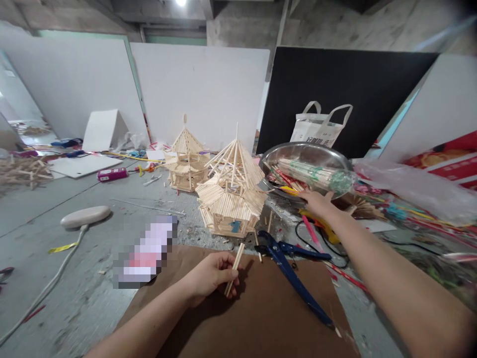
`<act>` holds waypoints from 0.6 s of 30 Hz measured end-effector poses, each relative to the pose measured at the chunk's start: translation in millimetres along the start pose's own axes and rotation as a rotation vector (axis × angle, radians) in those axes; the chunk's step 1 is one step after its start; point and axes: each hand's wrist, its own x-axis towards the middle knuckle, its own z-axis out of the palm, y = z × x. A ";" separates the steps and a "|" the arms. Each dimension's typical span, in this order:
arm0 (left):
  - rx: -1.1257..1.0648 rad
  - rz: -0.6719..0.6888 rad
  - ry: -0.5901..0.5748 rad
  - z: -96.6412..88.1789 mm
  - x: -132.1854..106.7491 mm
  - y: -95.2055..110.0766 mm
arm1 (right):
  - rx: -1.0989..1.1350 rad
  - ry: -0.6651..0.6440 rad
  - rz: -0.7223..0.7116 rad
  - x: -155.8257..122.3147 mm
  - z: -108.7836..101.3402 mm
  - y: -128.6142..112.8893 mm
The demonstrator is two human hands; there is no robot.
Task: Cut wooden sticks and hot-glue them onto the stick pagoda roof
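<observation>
My left hand (pixel 218 276) is closed on a few short, pale wooden sticks (pixel 234 268), held at a slant above a brown sheet (pixel 290 318). My right hand (pixel 316 203) reaches to the near rim of a metal basin (pixel 266 156), its fingers stretched out and apart beside red and yellow pieces there. Bundles of wooden sticks (pixel 309 171) in clear wrap lie in that basin. In front of my left hand stands a model pavilion (pixel 233 204) of wooden sticks with a pointed roof. Blue-handled cutters (pixel 288 271) rest on the sheet between my hands.
Behind the near model stands a second stick pavilion (pixel 186 164). A pixelated phone-like object (pixel 149 251), a white corded device (pixel 85 216) and a purple box (pixel 112 173) lie left. A white bag (pixel 316 129) stands behind the basin; plastic wrap (pixel 413 189) lies right.
</observation>
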 end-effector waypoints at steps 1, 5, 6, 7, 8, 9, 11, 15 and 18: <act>0.000 0.002 -0.002 0.2 -0.3 0.2 | -0.003 -0.011 -0.013 -4.6 3.4 0.0; 0.015 0.001 0.008 1.0 -0.8 0.3 | 0.006 -0.056 -0.063 -15.8 11.8 3.2; 0.018 0.001 0.010 1.2 -0.7 0.2 | 0.009 -0.065 -0.074 -16.7 12.4 3.7; 0.017 0.002 0.011 1.3 -0.5 0.0 | 0.011 -0.072 -0.082 -17.0 12.4 3.8; 0.014 0.003 0.009 1.4 -0.2 -0.1 | 0.012 -0.075 -0.084 -16.9 11.9 3.4; 0.010 0.005 0.005 1.5 0.0 -0.2 | 0.013 -0.074 -0.082 -16.5 10.8 2.7; 0.005 0.013 0.001 1.8 0.2 0.0 | 0.017 -0.070 -0.067 -14.2 6.9 1.1; 0.007 0.020 0.005 1.8 0.1 -0.2 | 0.039 -0.067 -0.017 0.9 -8.0 3.2; -0.001 0.019 -0.001 0.5 0.5 -1.7 | 0.074 -0.025 0.047 22.6 -20.8 10.0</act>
